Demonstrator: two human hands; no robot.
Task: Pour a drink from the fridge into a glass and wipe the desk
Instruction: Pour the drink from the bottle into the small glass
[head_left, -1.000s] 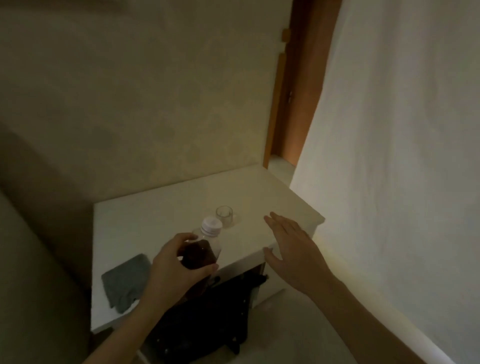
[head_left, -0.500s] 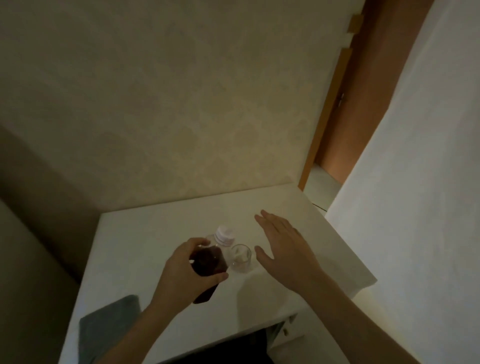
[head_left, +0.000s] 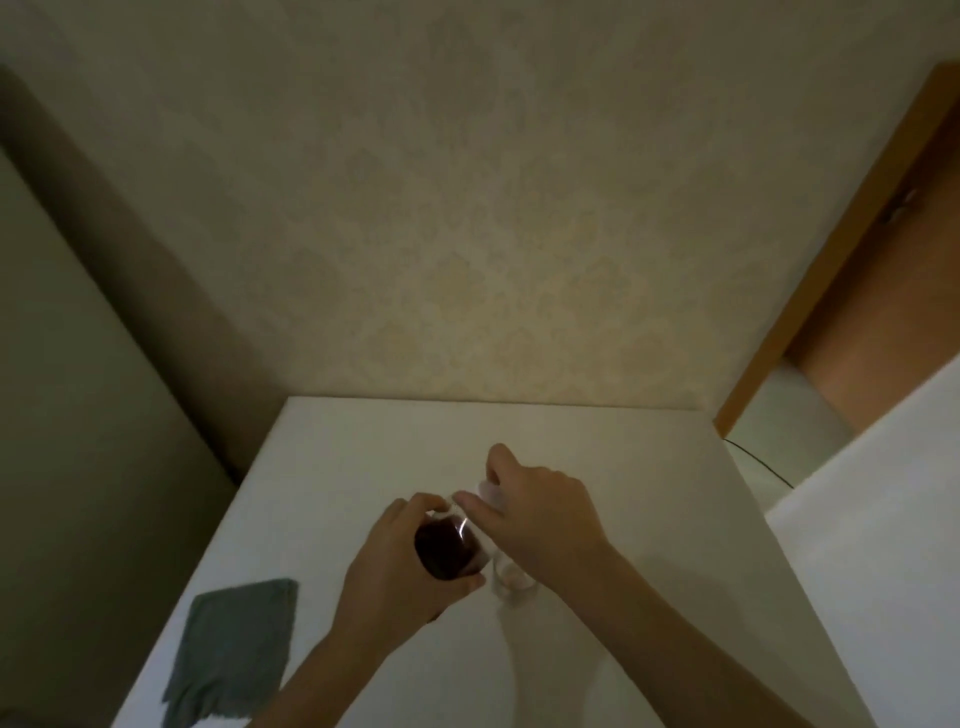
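The left hand (head_left: 387, 582) wraps the dark bottle (head_left: 445, 551) above the white desk (head_left: 649, 519). The right hand (head_left: 535, 519) pinches its white cap (head_left: 488, 491). A glass (head_left: 511, 584) stands just under that wrist; a grey cloth (head_left: 234, 652) lies left.

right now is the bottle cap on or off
On. The white cap sits on the bottle, the right hand gripping it while the left hand holds the body.

Glossy clear plastic bottle (head_left: 447, 545), matt white desk (head_left: 363, 467), soft grey cloth (head_left: 234, 644) (slightly rumpled).
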